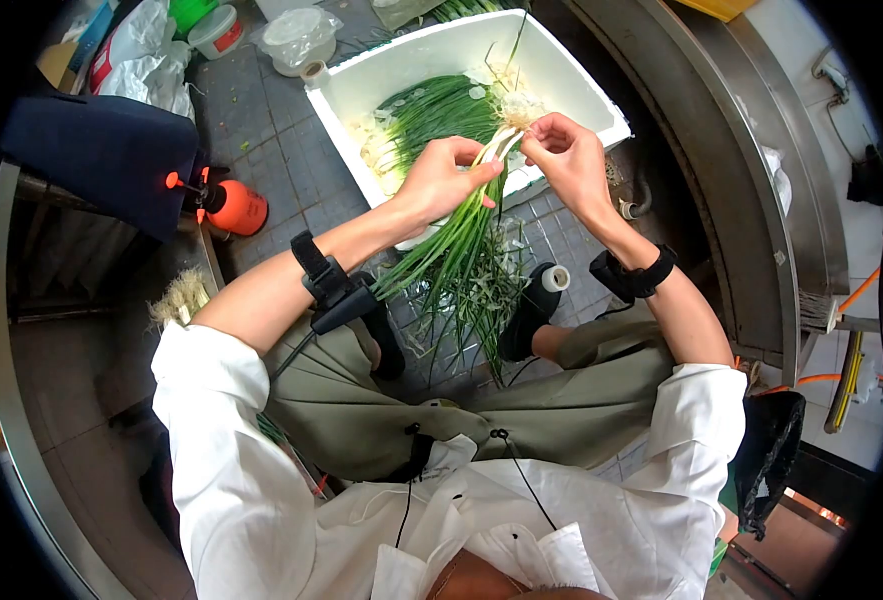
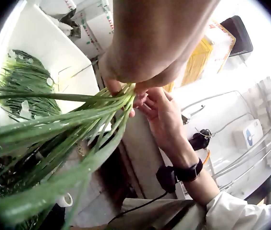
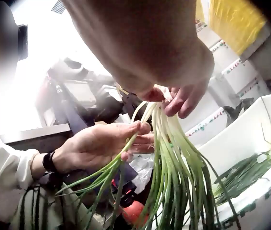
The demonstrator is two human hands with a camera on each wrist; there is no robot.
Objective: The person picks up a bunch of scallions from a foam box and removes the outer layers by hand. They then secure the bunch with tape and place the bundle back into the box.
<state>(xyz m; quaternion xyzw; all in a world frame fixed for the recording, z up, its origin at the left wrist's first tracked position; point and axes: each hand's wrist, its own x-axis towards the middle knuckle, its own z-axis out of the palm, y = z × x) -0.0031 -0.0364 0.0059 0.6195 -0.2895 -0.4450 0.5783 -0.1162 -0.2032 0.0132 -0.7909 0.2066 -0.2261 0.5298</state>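
Note:
In the head view my left hand (image 1: 443,182) grips a bunch of spring onions (image 1: 456,240) round its pale lower stalks. The green leaves hang down toward my legs, and the rooty ends point away from me. At the white stalks, just below the roots, my right hand (image 1: 567,160) pinches with thumb and forefinger. The right wrist view shows the white stalks (image 3: 162,117) fanned below the right fingers, with the left hand (image 3: 97,146) beside them. Beyond both hands lies a white foam box (image 1: 586,85), holding more spring onions (image 1: 439,108) laid side by side.
Loose green leaves (image 1: 466,310) lie on the tiled floor between my feet, near a white roll (image 1: 555,278). An orange spray bottle (image 1: 236,207) stands at the left. Along the right runs a metal counter (image 1: 751,200). A bagged tub (image 1: 299,40) sits behind the box.

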